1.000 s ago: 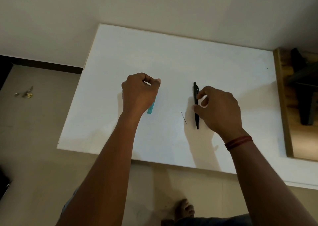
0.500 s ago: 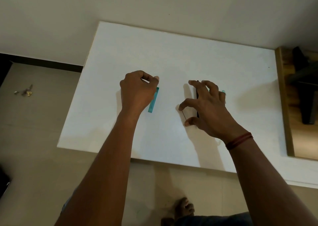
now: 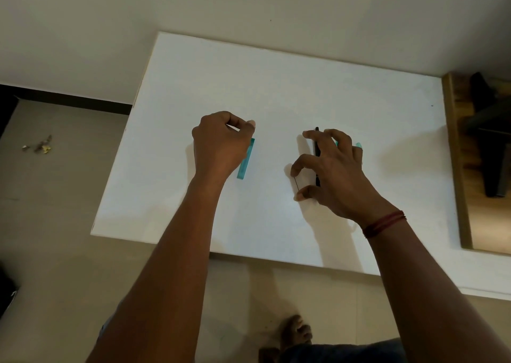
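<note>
A white table [image 3: 276, 86] fills the middle of the view. On it lies a teal stick-shaped case [image 3: 246, 163]. My left hand [image 3: 221, 146] hovers over the case's left edge with its fingers curled and thumb against the index finger; nothing shows between them. To the right a black pen [image 3: 317, 146] lies lengthwise, partly under my right hand [image 3: 337, 174]. That hand's index finger and thumb pinch the two ends of a thin dark lead [image 3: 297, 184] just left of the pen. A small teal piece [image 3: 358, 145] peeks out behind the right fingers.
A wooden piece of furniture [image 3: 464, 169] borders the table's right edge, with dark legs beyond it. Small scraps [image 3: 38, 145] lie on the tiled floor at the left. My bare foot [image 3: 296, 335] stands below the table's front edge.
My right hand let go of the black pen, spread over it and closed index finger and thumb on the thin lead. The left hand barely moved, showing more of the teal case.
</note>
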